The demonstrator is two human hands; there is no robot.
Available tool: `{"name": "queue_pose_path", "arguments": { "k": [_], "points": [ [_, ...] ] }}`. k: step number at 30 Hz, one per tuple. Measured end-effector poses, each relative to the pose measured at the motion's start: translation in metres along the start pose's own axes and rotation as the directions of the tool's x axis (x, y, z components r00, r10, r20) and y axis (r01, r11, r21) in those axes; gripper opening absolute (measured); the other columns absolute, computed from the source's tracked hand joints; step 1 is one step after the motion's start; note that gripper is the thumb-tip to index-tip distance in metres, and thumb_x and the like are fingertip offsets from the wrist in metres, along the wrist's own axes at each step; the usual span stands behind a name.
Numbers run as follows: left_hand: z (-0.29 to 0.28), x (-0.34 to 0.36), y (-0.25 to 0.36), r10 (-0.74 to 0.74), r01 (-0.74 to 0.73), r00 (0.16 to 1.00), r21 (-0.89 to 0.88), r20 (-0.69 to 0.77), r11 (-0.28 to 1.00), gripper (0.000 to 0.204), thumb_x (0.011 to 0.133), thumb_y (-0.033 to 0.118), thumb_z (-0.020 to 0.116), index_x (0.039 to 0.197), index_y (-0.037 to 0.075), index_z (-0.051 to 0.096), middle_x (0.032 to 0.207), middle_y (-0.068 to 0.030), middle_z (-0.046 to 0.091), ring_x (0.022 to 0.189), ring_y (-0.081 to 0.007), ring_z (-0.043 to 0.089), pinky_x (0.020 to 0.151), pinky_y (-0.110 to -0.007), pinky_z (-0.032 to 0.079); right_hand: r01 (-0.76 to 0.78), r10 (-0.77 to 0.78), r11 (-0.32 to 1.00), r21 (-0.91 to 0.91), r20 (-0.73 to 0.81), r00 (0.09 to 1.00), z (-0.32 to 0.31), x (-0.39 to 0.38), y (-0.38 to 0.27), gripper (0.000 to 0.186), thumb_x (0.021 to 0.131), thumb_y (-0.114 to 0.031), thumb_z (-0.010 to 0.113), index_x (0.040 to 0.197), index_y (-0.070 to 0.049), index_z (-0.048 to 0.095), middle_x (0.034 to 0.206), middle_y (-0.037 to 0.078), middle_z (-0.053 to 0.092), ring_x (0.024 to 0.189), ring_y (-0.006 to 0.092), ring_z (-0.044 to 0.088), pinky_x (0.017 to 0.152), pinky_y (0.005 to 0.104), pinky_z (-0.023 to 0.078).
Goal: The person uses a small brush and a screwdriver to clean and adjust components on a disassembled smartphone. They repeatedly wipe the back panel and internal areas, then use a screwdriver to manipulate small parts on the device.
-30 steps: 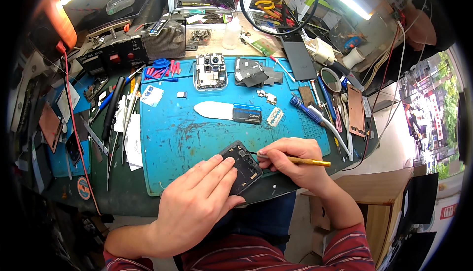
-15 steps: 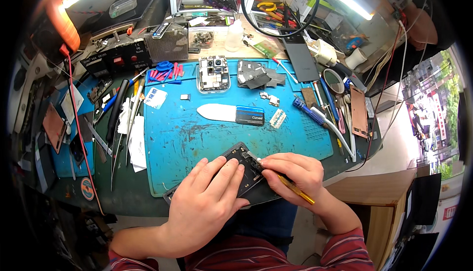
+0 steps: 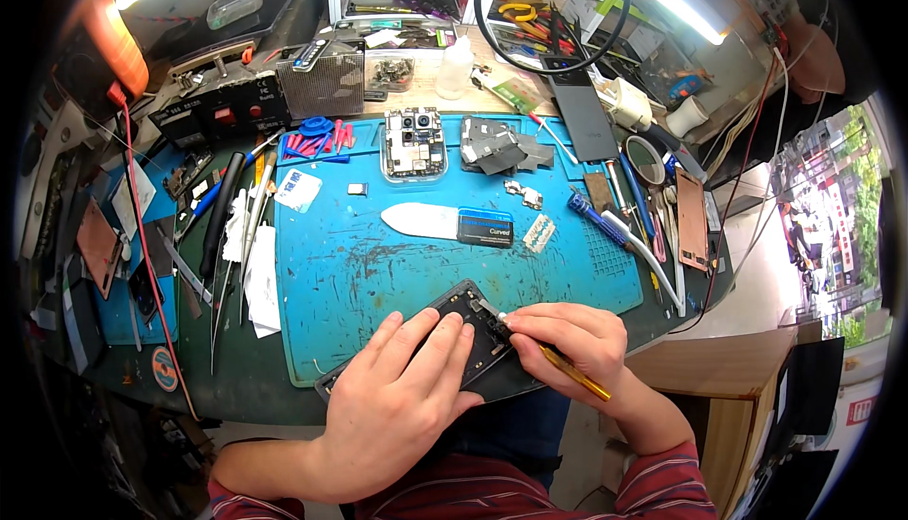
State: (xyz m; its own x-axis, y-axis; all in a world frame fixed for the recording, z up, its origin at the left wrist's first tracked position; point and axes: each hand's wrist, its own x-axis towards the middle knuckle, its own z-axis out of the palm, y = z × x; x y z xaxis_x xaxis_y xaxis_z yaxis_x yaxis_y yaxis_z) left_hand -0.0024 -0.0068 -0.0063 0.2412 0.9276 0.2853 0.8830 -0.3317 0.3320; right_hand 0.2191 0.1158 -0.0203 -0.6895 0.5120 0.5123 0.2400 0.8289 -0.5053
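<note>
A dark phone frame [image 3: 490,342] lies at a slant on the near edge of the blue work mat [image 3: 378,269]. Across it rests my left hand [image 3: 402,378], fingers stretched out and pressing on its surface. My right hand [image 3: 572,342] pinches a craft knife [image 3: 577,371] with a golden handle, its thin blade touching the frame's upper right end. Part of the frame is hidden beneath the left hand. Farther up the mat lie a white pry blade [image 3: 445,224] with a blue and black grip and a slotted razor blade [image 3: 539,233].
Behind stand a clear case holding circuit boards [image 3: 413,141], dark sheet pieces [image 3: 501,146] and a squeeze bottle [image 3: 456,69]. Screwdrivers [image 3: 601,222] and a copper-coloured panel [image 3: 691,220] lie right. Tweezers [image 3: 227,279] and white paper [image 3: 262,283] lie left. Another person's arm [image 3: 815,56] shows upper right.
The whole view has shifted slightly. The blade has moved a little along the frame's end; both hands keep nearly the same pose.
</note>
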Motion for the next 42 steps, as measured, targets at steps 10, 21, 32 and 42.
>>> {"name": "queue_pose_path", "arguments": {
  "k": [10, 21, 32, 42],
  "points": [
    [0.002, 0.0, -0.001, 0.006, -0.006, 1.0, 0.001, -0.016, 1.0, 0.063, 0.08, 0.033, 0.088, 0.132, 0.001, 0.074, 0.137, -0.0119, 0.069, 0.13, -0.0307, 0.065, 0.11, -0.048, 0.057, -0.025, 0.022, 0.996, -0.09, -0.035, 0.999, 0.006, 0.001, -0.014, 0.022, 0.084, 0.001, 0.087, 0.104, -0.002, 0.079, 0.097, 0.012, 0.08, 0.081, 0.0256, 0.079, 0.069, 0.0334, 0.063],
    [0.002, 0.0, -0.002, 0.004, -0.004, 1.0, -0.005, -0.013, 1.0, 0.062, 0.08, 0.031, 0.089, 0.132, 0.001, 0.074, 0.137, -0.0123, 0.07, 0.13, -0.0305, 0.066, 0.109, -0.048, 0.057, 0.0, -0.006, 0.994, -0.106, -0.062, 0.998, 0.012, -0.002, -0.01, 0.025, 0.083, 0.0, 0.088, 0.105, -0.003, 0.079, 0.098, 0.011, 0.08, 0.081, 0.025, 0.078, 0.067, 0.0332, 0.062],
    [0.003, 0.0, -0.001, 0.011, -0.011, 1.0, 0.022, -0.02, 1.0, 0.061, 0.079, 0.03, 0.089, 0.131, 0.002, 0.075, 0.137, -0.0118, 0.07, 0.129, -0.0302, 0.066, 0.108, -0.047, 0.058, 0.036, -0.042, 0.991, -0.129, -0.042, 0.998, 0.014, -0.002, -0.01, 0.027, 0.083, 0.001, 0.088, 0.109, 0.0, 0.079, 0.102, 0.013, 0.08, 0.084, 0.027, 0.078, 0.069, 0.0343, 0.063],
    [0.002, 0.001, -0.001, 0.02, -0.019, 0.999, 0.034, -0.028, 0.999, 0.062, 0.079, 0.029, 0.089, 0.132, 0.002, 0.074, 0.136, -0.0117, 0.07, 0.129, -0.0295, 0.066, 0.108, -0.048, 0.058, 0.015, -0.023, 0.994, -0.109, -0.072, 0.997, 0.015, -0.003, -0.013, 0.024, 0.085, 0.001, 0.086, 0.108, 0.0, 0.079, 0.102, 0.013, 0.08, 0.084, 0.0278, 0.078, 0.07, 0.0346, 0.062]
  ]
}}
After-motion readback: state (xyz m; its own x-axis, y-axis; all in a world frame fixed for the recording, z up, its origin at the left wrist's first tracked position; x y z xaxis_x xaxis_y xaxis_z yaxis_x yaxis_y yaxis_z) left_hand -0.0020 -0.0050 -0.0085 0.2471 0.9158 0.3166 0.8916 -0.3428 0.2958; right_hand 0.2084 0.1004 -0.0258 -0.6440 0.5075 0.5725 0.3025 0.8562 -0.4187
